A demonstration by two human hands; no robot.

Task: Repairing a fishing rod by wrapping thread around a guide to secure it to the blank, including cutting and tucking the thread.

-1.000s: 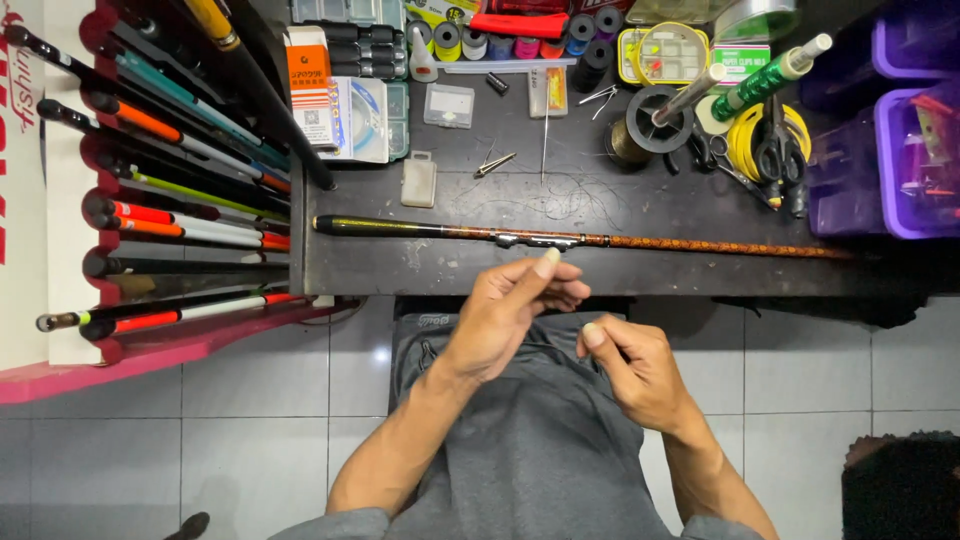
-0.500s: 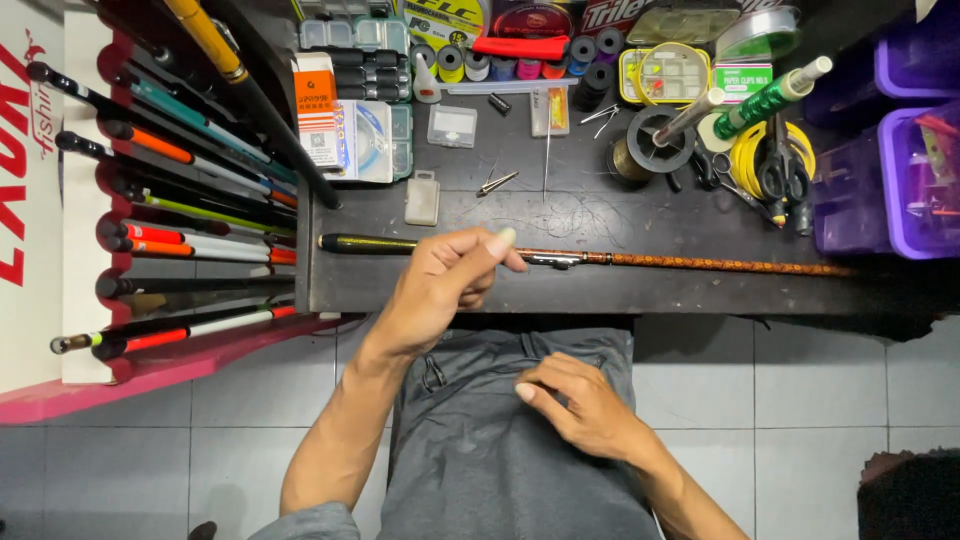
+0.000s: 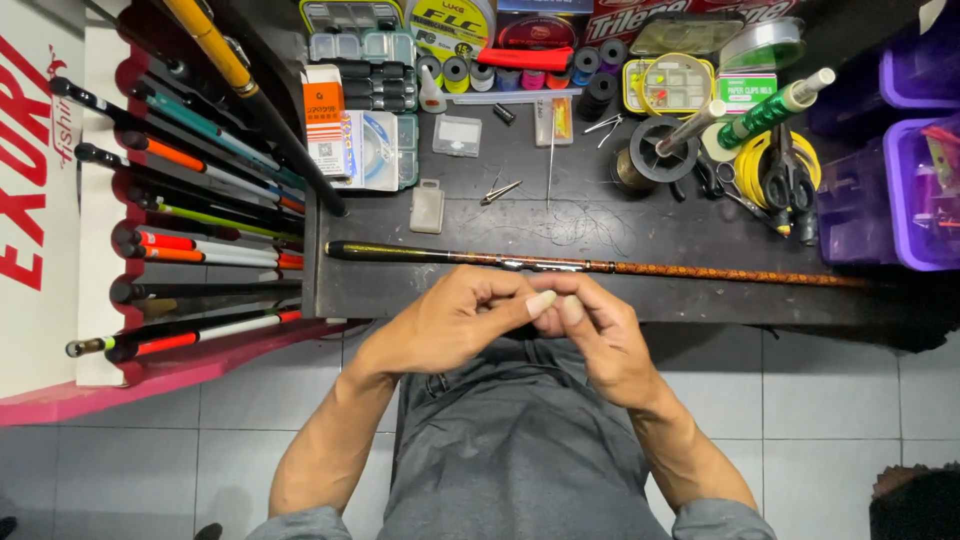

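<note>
Workbench: a dark table (image 3: 700, 260) crowded at the back with spools, small clear boxes and scissors; purple bins (image 3: 915, 190) stand at its right end.
Rack: a pink-edged rack (image 3: 180, 250) of rods fills the left side, over a pale tiled floor (image 3: 840, 400).
Rod: a long thin fishing rod (image 3: 700, 272) lies flat along the table's near edge, dark at its left end and orange-brown toward the right.
Left hand: the left hand (image 3: 450, 320) is curled, thumb and forefinger pinched at the meeting point of both hands, just in front of the rod.
Right hand: the right hand (image 3: 600, 335) meets it fingertip to fingertip; both seem to pinch something very fine, too small to make out.
Doing it well: judging by the pose, steady wrists, a short grip and light tension would keep such a fine thing from slipping.
</note>
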